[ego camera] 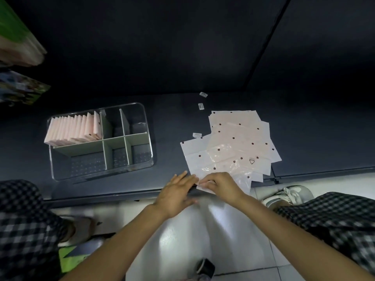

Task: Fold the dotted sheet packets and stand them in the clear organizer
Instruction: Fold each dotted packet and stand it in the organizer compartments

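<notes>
A loose pile of pale pink dotted sheet packets lies spread on the dark table, right of centre. The clear organizer stands to the left, with several folded pink packets standing in its back-left compartment. My right hand rests on the near corner of the pile, fingers curled and pinching a packet's edge at the table's front. My left hand lies beside it with straight fingers, its tips touching the same near edge.
Three small white labels lie on the table behind and left of the pile. The table's front edge runs under my hands. Checkered trouser legs, a shoe and glossy floor tiles are below. Colourful packages sit at far left.
</notes>
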`<state>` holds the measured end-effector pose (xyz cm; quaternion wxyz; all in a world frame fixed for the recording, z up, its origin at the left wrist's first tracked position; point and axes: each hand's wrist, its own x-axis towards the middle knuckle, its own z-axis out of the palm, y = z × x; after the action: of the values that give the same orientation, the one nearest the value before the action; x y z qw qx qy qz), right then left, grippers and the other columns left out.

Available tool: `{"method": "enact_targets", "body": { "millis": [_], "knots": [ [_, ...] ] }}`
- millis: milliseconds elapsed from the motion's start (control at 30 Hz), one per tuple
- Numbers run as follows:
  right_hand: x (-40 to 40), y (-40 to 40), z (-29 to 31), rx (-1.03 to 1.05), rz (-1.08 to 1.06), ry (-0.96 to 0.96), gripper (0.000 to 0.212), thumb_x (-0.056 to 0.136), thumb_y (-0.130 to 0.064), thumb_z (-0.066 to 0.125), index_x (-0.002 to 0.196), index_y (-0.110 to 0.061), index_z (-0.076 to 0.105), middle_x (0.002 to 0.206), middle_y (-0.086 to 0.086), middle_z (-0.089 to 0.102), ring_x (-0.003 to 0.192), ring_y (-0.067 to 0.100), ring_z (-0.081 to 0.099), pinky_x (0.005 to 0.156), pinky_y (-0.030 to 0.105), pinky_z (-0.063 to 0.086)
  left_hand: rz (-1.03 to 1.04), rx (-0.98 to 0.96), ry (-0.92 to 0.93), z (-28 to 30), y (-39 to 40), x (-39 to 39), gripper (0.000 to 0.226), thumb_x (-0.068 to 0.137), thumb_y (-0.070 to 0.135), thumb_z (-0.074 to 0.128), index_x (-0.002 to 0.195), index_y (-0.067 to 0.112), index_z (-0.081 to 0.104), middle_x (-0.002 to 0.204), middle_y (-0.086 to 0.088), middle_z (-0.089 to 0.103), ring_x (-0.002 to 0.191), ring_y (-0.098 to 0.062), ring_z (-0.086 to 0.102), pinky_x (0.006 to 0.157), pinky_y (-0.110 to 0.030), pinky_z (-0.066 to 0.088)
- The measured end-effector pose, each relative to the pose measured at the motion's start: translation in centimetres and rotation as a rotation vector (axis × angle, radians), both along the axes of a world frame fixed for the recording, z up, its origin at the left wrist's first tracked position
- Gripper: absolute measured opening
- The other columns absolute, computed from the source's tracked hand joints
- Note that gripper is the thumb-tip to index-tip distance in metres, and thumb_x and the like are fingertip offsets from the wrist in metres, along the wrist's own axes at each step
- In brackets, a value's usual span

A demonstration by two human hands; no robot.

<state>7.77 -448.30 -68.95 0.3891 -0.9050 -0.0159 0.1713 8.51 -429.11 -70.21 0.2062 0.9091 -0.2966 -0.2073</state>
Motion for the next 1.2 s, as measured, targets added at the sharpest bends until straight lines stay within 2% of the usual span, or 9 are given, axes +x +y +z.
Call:
{"method": "enact_targets", "body": {
  "millis": [167,267,367,500,600,700,833,1000,1200],
  "knots": [
    [0.5,1.7,1.7,0.115,0.039,-0.036,0.008,0.086,-0.012,0.064,0.089,-0.012,0.072,0.090,-0.002,0.071,0.081,0.006,0.060,0.078,0.011,0.043,0.223,-0.253,-0.047,0.1,-0.1,0.6,0.023,0.088,0.031,0.063,0.110,0.023,0.064,0.108,0.006,0.065,0.117,-0.012,0.049,0.091,-0.028,0.041],
    [1.7,1.4,2.9,0.044,0.136,0.037,0.027,0.077,-0.026,0.074,0.097,-0.022,0.058,0.091,-0.010,0.063,0.087,0.007,0.056,0.078,0.021,0.042,0.358,-0.348,0.043,0.6,-0.1,1.2,0.012,0.092,0.019,0.059,0.082,0.016,0.066,0.066,0.007,0.058,0.068,-0.012,0.053,0.061,-0.030,0.039],
    [3.4,-1.5,4.2,-0.126,0.226,0.172,0.044,0.075,-0.020,0.076,0.112,-0.019,0.051,0.105,-0.005,0.062,0.100,0.013,0.054,0.086,0.027,0.041,0.508,-0.436,0.134,0.6,0.8,1.8,0.027,0.094,0.015,0.055,0.068,0.022,0.052,0.050,0.012,0.048,0.052,-0.007,0.041,0.053,-0.020,0.031],
    [5.6,-5.1,4.9,-0.043,0.057,0.179,0.011,0.082,-0.015,0.070,0.090,-0.009,0.064,0.089,0.004,0.065,0.082,0.020,0.058,0.076,0.028,0.044,0.702,-0.603,0.298,0.3,1.2,2.5,0.018,0.099,0.014,0.047,0.097,0.000,0.057,0.083,-0.010,0.065,0.075,-0.019,0.055,0.076,-0.032,0.044],
    [7.0,-5.0,4.0,0.129,-0.178,0.161,0.031,0.085,-0.016,0.068,0.067,-0.001,0.047,0.060,0.007,0.039,0.054,0.011,0.035,0.054,0.024,0.029,0.843,-0.687,0.328,0.5,0.6,2.7,0.015,0.098,0.010,0.047,0.106,0.002,0.055,0.098,-0.010,0.067,0.088,-0.022,0.060,0.083,-0.033,0.046],
    [8.6,-3.9,2.4,0.110,-0.292,0.125,0.036,0.087,-0.016,0.065,0.063,-0.007,0.041,0.057,0.003,0.033,0.057,0.013,0.030,0.056,0.027,0.024,0.923,-0.651,0.129,0.9,-0.3,2.4,0.032,0.096,0.009,0.050,0.128,0.008,0.044,0.122,0.000,0.056,0.108,-0.012,0.053,0.092,-0.023,0.041],
    [10.3,-2.8,0.2,-0.024,-0.337,0.130,0.039,0.087,-0.020,0.065,0.057,-0.013,0.041,0.060,0.000,0.041,0.066,0.018,0.039,0.064,0.026,0.030,0.643,-0.468,-0.210,1.1,-1.5,1.2,0.054,0.095,0.011,0.052,0.145,0.009,0.030,0.150,0.004,0.027,0.139,-0.008,0.020,0.115,-0.022,0.012],
    [11.0,-2.3,-1.1,-0.119,-0.318,0.140,0.038,0.086,-0.023,0.067,0.056,-0.015,0.044,0.057,-0.004,0.041,0.067,0.019,0.041,0.056,0.023,0.031,0.240,-0.088,-0.220,-1.4,-1.5,-1.0,0.063,0.100,0.034,0.039,0.150,0.012,0.006,0.157,-0.001,-0.006,0.146,-0.020,-0.006,0.115,-0.030,-0.015],
    [11.0,-2.1,-1.5,-0.180,-0.288,0.128,0.027,0.086,-0.025,0.066,0.069,-0.013,0.048,0.064,-0.002,0.046,0.071,0.020,0.044,0.055,0.021,0.032,0.115,0.141,-0.226,-3.0,-0.4,-1.9,0.073,0.099,0.048,0.030,0.147,0.009,-0.009,0.155,-0.005,-0.015,0.143,-0.021,-0.015,0.113,-0.037,-0.018]
  ]
}}
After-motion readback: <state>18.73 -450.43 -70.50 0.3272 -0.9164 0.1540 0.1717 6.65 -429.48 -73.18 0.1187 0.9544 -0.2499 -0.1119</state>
